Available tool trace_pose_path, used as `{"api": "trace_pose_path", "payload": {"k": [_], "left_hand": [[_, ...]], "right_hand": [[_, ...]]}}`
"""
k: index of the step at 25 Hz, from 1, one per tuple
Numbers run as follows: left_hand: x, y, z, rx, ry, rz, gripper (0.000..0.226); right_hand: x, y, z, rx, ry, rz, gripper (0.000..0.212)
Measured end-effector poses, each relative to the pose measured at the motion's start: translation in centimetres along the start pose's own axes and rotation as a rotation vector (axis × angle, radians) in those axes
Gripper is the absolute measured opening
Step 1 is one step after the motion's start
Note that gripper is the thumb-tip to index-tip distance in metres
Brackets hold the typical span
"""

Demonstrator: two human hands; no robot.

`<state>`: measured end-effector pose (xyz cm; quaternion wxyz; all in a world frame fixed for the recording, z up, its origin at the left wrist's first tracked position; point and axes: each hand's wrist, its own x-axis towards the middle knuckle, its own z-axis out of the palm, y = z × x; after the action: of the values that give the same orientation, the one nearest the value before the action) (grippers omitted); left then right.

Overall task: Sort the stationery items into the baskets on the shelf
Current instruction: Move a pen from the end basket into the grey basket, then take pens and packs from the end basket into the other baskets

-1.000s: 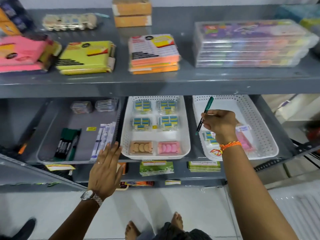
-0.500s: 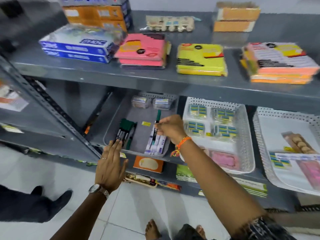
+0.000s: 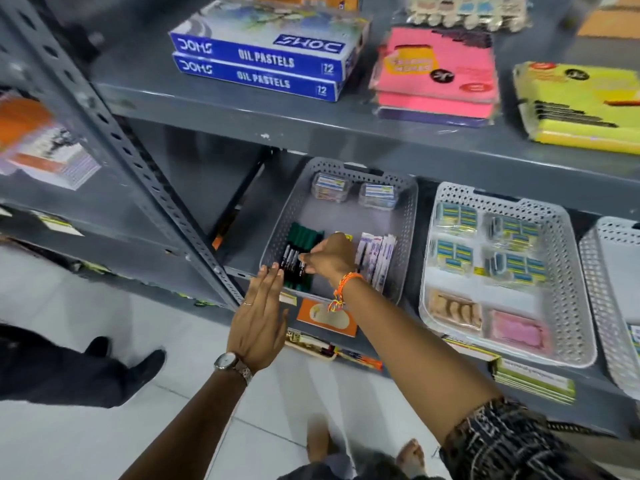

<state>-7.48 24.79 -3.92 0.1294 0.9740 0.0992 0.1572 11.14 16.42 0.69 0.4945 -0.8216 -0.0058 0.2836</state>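
A grey basket (image 3: 411,216) stands on the lower shelf. Inside it lies a row of green-capped markers (image 3: 300,242), with white pen packs (image 3: 378,259) to their right and two small clear boxes (image 3: 329,187) at the back. My right hand (image 3: 330,259) reaches into the basket with its fingers pinched on a green marker (image 3: 300,268), held low against the row of markers. My left hand (image 3: 259,318) hovers flat with fingers apart just in front of the basket's front left corner and holds nothing.
A white basket (image 3: 573,306) of eraser packs sits to the right, and another white basket (image 3: 594,271) is at the frame edge. The upper shelf (image 3: 311,129) overhangs with oil pastel boxes (image 3: 263,60) and sticky-note packs. A perforated steel upright (image 3: 138,161) stands left. A person's shoe (image 3: 145,367) is on the floor.
My right hand carried the green marker from the right white basket leftwards and down onto the marker row in the grey basket. The view swung left. My left hand stayed spread out.
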Motion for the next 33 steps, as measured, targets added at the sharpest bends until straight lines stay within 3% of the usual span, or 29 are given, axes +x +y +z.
{"api": "trace_pose_path", "payload": {"k": [10,16,20,24,27,29,33], "left_hand": [[0.2,1.4,0.9,0.004,0.027,0.003,0.071],[1.2,6.7,1.5,0.075,0.036,0.076,0.067],[2.0,10.5,2.0,0.110,-0.007,0.128,0.067],[2.5,13.6,3.2,0.146,-0.064,0.154,0.069],[2.6,14.8,3.9,0.157,-0.068,0.107,0.073],[2.5,15.5,4.4,0.163,-0.076,0.105,0.074],[2.5,16.5,5.4,0.168,-0.089,0.087,0.076]], "right_hand": [[-1.7,0.2,-5.1,0.120,0.084,-0.043,0.009],[-5.5,1.7,-16.0,0.345,0.290,-0.145,0.005],[-7.4,5.9,-26.4,0.416,0.476,-0.234,0.020],[-8.7,12.5,-37.8,0.219,0.666,-0.149,0.017],[-9.0,17.8,-44.5,-0.257,0.719,-0.085,0.026],[-9.4,20.5,-47.5,-0.560,0.658,-0.028,0.039],[-8.6,23.5,-49.8,-0.775,0.440,0.040,0.056]]}}
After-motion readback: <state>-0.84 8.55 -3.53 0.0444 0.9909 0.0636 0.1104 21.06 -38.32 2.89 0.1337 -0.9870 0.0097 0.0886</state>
